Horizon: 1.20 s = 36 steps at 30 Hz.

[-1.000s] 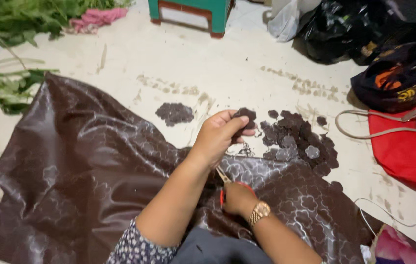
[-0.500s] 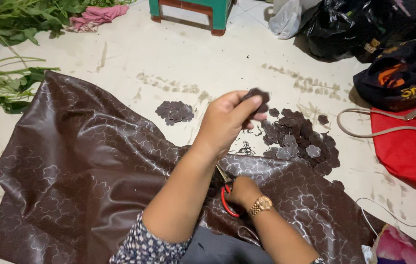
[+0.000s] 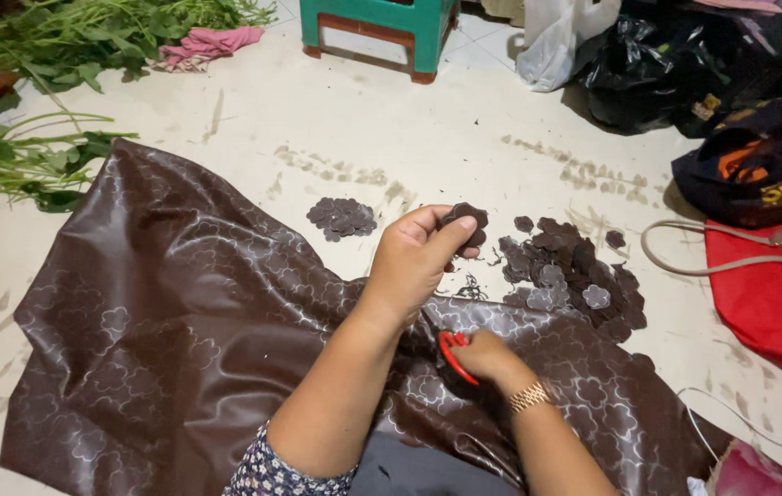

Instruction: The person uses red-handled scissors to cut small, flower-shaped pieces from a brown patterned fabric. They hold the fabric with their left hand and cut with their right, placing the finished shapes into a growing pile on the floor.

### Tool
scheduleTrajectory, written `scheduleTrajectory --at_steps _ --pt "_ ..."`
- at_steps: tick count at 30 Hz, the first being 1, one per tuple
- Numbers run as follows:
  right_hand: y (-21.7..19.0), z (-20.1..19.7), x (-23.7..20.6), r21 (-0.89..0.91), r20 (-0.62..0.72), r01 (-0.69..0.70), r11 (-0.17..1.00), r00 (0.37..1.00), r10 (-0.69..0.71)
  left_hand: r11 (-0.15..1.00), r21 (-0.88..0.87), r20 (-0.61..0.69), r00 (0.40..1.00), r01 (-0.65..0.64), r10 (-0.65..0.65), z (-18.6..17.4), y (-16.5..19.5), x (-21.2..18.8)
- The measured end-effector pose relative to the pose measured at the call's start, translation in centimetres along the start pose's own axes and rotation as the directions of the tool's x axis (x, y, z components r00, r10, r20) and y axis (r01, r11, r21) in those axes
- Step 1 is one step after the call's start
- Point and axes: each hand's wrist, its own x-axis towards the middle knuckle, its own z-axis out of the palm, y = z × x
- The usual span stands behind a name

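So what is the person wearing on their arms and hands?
No gloves: both hands are bare. The right hand has a gold-coloured metal watch on its wrist. The left hand wears nothing, and up by that elbow is a dark short sleeve with tiny pale flowers.

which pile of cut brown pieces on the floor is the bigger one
The right pile, just beyond the left hand; it spreads wide, while the left pile is a small tight cluster.

White plastic bag (image 3: 552,41) top centre, black plastic bags (image 3: 648,78) beside it
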Motion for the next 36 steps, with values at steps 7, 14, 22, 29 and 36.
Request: scheduleTrajectory --at_steps 7,14,22,29,36 --pt "-3.5 -6.6 -5.5 0.828 -0.157 0.236 0.509 0.968 -0.194 0.992 -0.101 -0.003 0.998 -0.069 0.069 -0.3 0.7 -0.3" --pt "-7.6 -10.4 -11.2 0.813 -0.301 0.505 0.291 0.791 -0.533 0.984 -0.177 -0.047 0.999 -0.009 0.000 -0.2 2.2 -1.2" --pt "-4.3 -6.1 -12.2 0.779 -0.197 0.539 0.319 0.695 -0.691 0.985 -0.139 -0.057 0.993 0.099 -0.108 0.4 2.0 -1.3" --pt "-3.5 -5.0 -10.9 0.768 -0.233 0.567 0.299 0.682 -0.694 0.939 -0.287 -0.029 0.978 0.188 -0.205 1.1 2.0 -1.6" --pt "-3.8 -4.9 -10.4 0.727 -0.262 0.599 0.334 0.693 -0.672 0.935 -0.301 -0.051 0.976 0.185 -0.210 1.8 1.6 -2.0"
